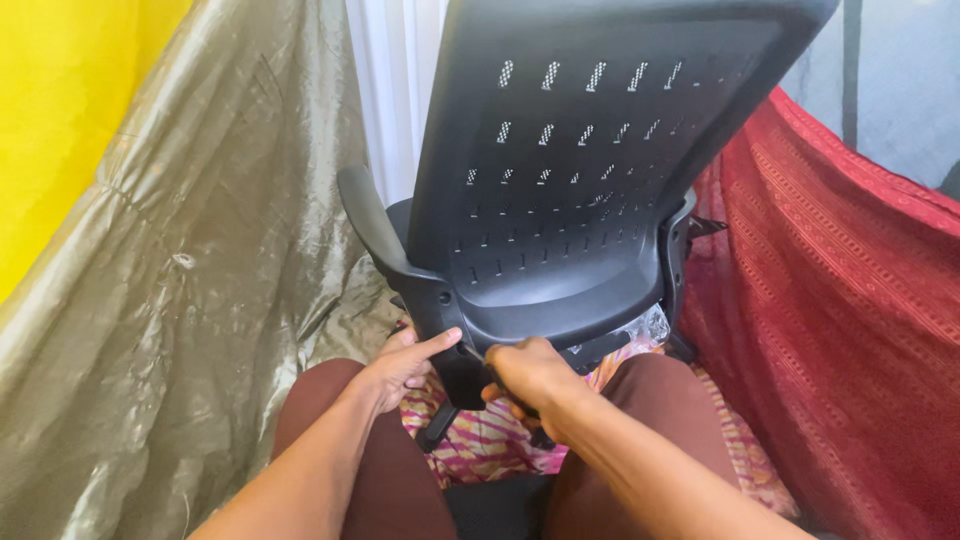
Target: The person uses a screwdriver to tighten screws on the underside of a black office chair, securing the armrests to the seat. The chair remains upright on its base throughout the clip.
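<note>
Chair backrest (580,150), black and perforated, stands tilted between our knees, in the middle of the scene, with one armrest (365,215) curving off its left side. Our left hand (405,365) reaches in from the near left, fingers pressed against the backrest's lower bracket (445,340), thumb stretched along it. Our right hand (535,375) is curled tight around a thin tool (472,352) aimed at that bracket. We count two hands, one backrest, one tool.

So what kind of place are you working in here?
Probably a home room, not a workshop: draped olive-grey sheet on one side, red patterned cloth on the other, a pink patterned fabric under the black office chair being handled.
</note>
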